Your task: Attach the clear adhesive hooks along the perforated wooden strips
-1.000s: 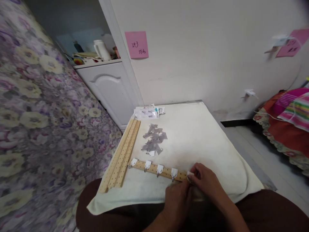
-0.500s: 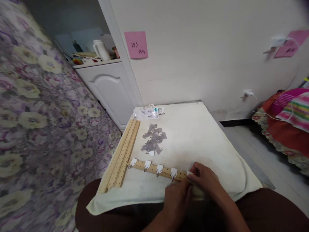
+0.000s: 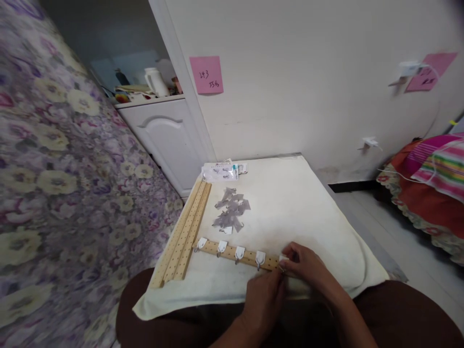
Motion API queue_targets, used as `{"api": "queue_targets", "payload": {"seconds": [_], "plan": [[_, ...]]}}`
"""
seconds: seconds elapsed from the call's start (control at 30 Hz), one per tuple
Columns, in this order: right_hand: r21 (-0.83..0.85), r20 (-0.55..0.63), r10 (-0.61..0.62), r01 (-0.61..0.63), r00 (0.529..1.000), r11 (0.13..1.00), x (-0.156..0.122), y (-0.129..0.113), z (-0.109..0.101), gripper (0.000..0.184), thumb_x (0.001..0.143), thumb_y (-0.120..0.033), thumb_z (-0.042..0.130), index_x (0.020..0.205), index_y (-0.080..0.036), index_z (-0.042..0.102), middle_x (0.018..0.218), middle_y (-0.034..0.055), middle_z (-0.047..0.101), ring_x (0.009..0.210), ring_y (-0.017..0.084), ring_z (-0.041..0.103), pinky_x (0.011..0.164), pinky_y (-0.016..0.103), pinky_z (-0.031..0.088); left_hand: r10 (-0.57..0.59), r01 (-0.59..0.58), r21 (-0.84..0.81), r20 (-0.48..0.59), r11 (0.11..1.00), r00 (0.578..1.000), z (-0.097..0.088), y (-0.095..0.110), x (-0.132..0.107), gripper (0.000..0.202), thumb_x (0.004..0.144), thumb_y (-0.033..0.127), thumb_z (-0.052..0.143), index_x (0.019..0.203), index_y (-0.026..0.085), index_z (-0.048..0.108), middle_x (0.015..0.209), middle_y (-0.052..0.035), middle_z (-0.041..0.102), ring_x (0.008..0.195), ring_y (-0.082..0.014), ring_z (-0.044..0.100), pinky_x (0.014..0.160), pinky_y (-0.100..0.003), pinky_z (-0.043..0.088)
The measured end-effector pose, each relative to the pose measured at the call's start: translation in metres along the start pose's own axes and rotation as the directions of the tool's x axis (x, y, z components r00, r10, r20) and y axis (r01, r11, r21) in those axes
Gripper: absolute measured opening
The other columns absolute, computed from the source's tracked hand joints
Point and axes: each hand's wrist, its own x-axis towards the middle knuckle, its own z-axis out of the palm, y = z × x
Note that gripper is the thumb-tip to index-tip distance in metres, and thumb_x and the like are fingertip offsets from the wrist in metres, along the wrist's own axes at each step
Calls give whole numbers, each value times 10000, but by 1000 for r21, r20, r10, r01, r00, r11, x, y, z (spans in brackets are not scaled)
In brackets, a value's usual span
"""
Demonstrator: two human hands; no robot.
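Observation:
A narrow wooden strip (image 3: 248, 257) with rows of small holes lies across the near part of the table. Several white adhesive hooks (image 3: 239, 253) with metal hook ends sit along it. My left hand (image 3: 264, 295) is closed at the strip's near edge, close to its right end, its fingertips partly hidden. At that same end, my right hand (image 3: 306, 263) pinches another white hook against the strip; the fingers cover most of this hook.
More holed wooden strips (image 3: 184, 232) lie side by side along the left table edge. Mid-table is a pile of grey-looking hooks (image 3: 232, 210), with one white-backed hook (image 3: 227, 230) beside it. Packaging (image 3: 219, 172) lies at the back, near the wall. A cream cloth (image 3: 290, 203) covers the table.
The camera view has tilted up slightly. Both hands stay at the right end of the strip with hardly any movement.

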Motion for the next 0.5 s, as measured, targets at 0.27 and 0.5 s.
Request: {"api": "queue_targets", "payload": {"seconds": [0.27, 0.5], "plan": [[207, -237, -16, 67, 971, 976, -5, 18, -33, 299, 786, -434, 507, 909, -190, 628, 797, 28, 650, 717, 168, 567, 642, 267, 433, 9, -8, 21, -15, 1000, 1000, 0, 0, 0, 186, 890, 220, 398, 873, 229, 582, 817, 0, 703, 738, -160, 640, 628, -243, 381], [324, -476, 134, 31, 869, 946, -11, 35, -51, 354, 767, -477, 532, 940, -180, 617, 752, 28, 624, 595, 138, 504, 557, 255, 416, 8, -8, 24, 13, 1000, 1000, -4, -5, -8, 189, 878, 223, 414, 787, 218, 580, 750, 3, 670, 687, -146, 602, 600, -237, 358]]}}
